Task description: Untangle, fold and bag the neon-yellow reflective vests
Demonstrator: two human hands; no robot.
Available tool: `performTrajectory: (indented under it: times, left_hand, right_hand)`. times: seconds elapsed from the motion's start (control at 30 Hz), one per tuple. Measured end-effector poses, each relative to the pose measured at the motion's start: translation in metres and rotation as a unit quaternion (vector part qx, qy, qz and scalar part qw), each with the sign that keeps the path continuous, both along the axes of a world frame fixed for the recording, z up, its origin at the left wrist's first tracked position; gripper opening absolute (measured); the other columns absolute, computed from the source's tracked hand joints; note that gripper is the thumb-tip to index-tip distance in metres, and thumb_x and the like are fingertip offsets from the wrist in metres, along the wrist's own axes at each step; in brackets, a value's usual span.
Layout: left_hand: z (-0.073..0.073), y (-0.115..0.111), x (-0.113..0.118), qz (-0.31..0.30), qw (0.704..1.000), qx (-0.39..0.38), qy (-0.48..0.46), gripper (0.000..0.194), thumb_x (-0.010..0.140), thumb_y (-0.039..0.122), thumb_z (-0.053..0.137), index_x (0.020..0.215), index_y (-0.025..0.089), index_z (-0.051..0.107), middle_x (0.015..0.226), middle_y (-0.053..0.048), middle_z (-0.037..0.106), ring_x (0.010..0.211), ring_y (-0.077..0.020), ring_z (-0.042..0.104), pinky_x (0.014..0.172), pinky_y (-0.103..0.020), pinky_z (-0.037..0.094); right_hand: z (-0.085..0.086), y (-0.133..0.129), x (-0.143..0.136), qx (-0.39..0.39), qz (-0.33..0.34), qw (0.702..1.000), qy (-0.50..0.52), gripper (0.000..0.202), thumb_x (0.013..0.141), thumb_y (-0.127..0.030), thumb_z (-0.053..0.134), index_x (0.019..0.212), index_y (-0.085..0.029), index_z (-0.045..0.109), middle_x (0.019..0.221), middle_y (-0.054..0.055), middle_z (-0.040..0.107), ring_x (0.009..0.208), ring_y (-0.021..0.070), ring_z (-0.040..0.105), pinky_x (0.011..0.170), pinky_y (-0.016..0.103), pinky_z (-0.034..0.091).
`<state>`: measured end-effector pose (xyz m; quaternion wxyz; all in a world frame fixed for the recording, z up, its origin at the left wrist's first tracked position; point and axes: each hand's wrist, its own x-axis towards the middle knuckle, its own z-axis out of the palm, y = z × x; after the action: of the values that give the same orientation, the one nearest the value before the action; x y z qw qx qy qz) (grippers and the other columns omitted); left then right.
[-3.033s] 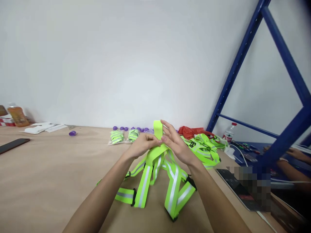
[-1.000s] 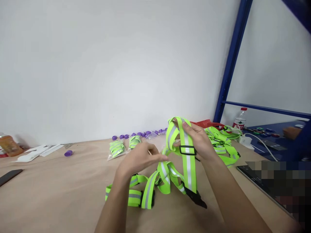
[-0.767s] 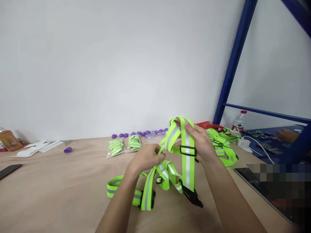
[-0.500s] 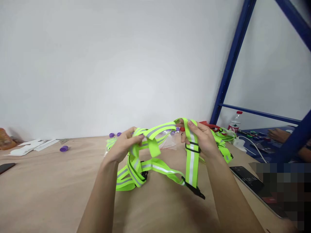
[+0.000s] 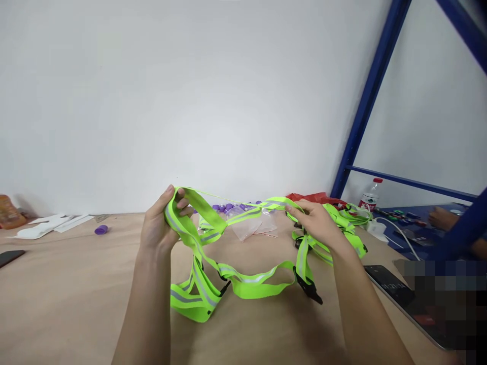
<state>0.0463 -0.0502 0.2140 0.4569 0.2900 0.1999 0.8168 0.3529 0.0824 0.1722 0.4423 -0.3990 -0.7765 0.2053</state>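
Observation:
Between my hands hangs a neon-yellow reflective harness (image 5: 253,289), its elastic straps striped in silver-grey. My left hand (image 5: 160,218) grips a looped strap at the upper left, thumb outside and fingers inside the loop. My right hand (image 5: 315,220) pinches another stretch of strap on the right, partly hidden behind the fingers. A black buckle (image 5: 307,289) dangles below my right hand. Lower left, folded straps with a black slider (image 5: 225,289) hang down near the table. Both hands are raised above the table.
More neon straps (image 5: 352,235) lie beyond my right hand, near a red bag (image 5: 310,197). Clear plastic bags (image 5: 247,225) and purple caps (image 5: 228,208) lie behind the harness. A phone (image 5: 399,294) rests at right. Another person's hand (image 5: 443,218) shows past the blue frame (image 5: 365,101).
My left hand has moved left and turned, opening a wider strap loop. The straps between my hands are spread further apart. My right hand has shifted its grip and lowered slightly.

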Motion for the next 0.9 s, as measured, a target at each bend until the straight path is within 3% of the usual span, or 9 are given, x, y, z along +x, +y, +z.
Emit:
performTrajectory:
  times: [0.17, 0.3, 0.43, 0.5, 0.6, 0.67, 0.77, 0.9]
  left_hand:
    - [0.005, -0.011, 0.010, 0.012, 0.998, 0.003, 0.068, 0.010, 0.078, 0.018, 0.076, 0.085, 0.016, 0.069, 0.088, -0.004, 0.071, 0.066, -0.0113, 0.063, 0.056, -0.021, 0.054]
    - [0.012, -0.024, 0.022, 0.007, 0.991, -0.005, 0.131, 0.026, 0.079, 0.027, 0.072, 0.104, 0.019, 0.072, 0.098, -0.009, 0.073, 0.087, -0.0258, 0.070, 0.066, -0.032, 0.060]
    - [0.017, -0.031, 0.035, -0.033, 0.986, 0.010, 0.166, 0.041, 0.078, 0.033, 0.072, 0.116, 0.018, 0.069, 0.112, -0.014, 0.071, 0.112, -0.0361, 0.065, 0.075, -0.039, 0.060]
    - [0.017, -0.030, 0.042, -0.060, 0.981, 0.026, 0.185, 0.046, 0.078, 0.033, 0.072, 0.120, 0.017, 0.067, 0.118, -0.016, 0.068, 0.119, -0.0374, 0.061, 0.081, -0.041, 0.060]
    - [0.013, -0.027, 0.050, -0.113, 0.969, 0.039, 0.218, 0.051, 0.078, 0.034, 0.074, 0.125, 0.017, 0.066, 0.128, -0.016, 0.066, 0.123, -0.0375, 0.059, 0.087, -0.041, 0.058]
    - [0.009, -0.023, 0.054, -0.136, 0.960, 0.037, 0.243, 0.053, 0.079, 0.034, 0.076, 0.128, 0.018, 0.065, 0.131, -0.015, 0.065, 0.124, -0.0368, 0.059, 0.091, -0.042, 0.056]
    - [0.002, -0.018, 0.060, -0.143, 0.940, 0.020, 0.309, 0.055, 0.083, 0.033, 0.075, 0.136, 0.023, 0.061, 0.136, -0.012, 0.063, 0.129, -0.0341, 0.056, 0.101, -0.043, 0.050]
    - [-0.006, -0.015, 0.069, -0.084, 0.891, -0.051, 0.443, 0.073, 0.083, 0.032, 0.078, 0.149, 0.031, 0.046, 0.146, -0.009, 0.056, 0.136, -0.0325, 0.049, 0.107, -0.046, 0.044]
  right_hand:
    - [-0.009, 0.007, 0.001, -0.095, 0.067, 0.992, -0.047, 0.033, 0.081, -0.050, 0.062, 0.069, -0.019, 0.063, 0.063, -0.001, 0.058, 0.060, 0.0165, 0.053, 0.056, 0.027, 0.039]
    - [-0.014, 0.012, 0.003, -0.114, 0.076, 0.986, -0.096, 0.025, 0.080, -0.040, 0.063, 0.067, -0.019, 0.066, 0.071, 0.002, 0.066, 0.061, 0.0172, 0.057, 0.058, 0.028, 0.041]
    - [-0.004, -0.003, -0.009, -0.098, 0.068, 0.989, -0.083, 0.024, 0.082, -0.039, 0.065, 0.072, -0.018, 0.070, 0.073, 0.004, 0.070, 0.067, 0.0195, 0.063, 0.062, 0.030, 0.047]
    - [0.004, -0.021, -0.022, -0.127, 0.154, 0.979, -0.039, 0.030, 0.086, -0.046, 0.064, 0.079, -0.018, 0.072, 0.077, 0.006, 0.072, 0.069, 0.0192, 0.066, 0.064, 0.030, 0.052]
    - [0.015, -0.051, -0.045, -0.182, 0.327, 0.927, 0.033, 0.039, 0.088, -0.055, 0.063, 0.093, -0.018, 0.073, 0.084, 0.006, 0.073, 0.070, 0.0173, 0.068, 0.063, 0.028, 0.056]
    - [0.019, -0.067, -0.058, -0.175, 0.373, 0.908, 0.079, 0.040, 0.084, -0.057, 0.068, 0.093, -0.018, 0.074, 0.084, 0.005, 0.072, 0.073, 0.0164, 0.067, 0.062, 0.026, 0.056]
    - [0.021, -0.079, -0.070, -0.144, 0.351, 0.914, 0.143, 0.036, 0.080, -0.054, 0.074, 0.079, -0.018, 0.073, 0.072, 0.002, 0.066, 0.064, 0.0134, 0.062, 0.057, 0.023, 0.054]
    - [0.020, -0.078, -0.069, -0.129, 0.282, 0.930, 0.197, 0.035, 0.081, -0.051, 0.074, 0.072, -0.018, 0.069, 0.057, -0.002, 0.059, 0.047, 0.0106, 0.053, 0.044, 0.023, 0.046]
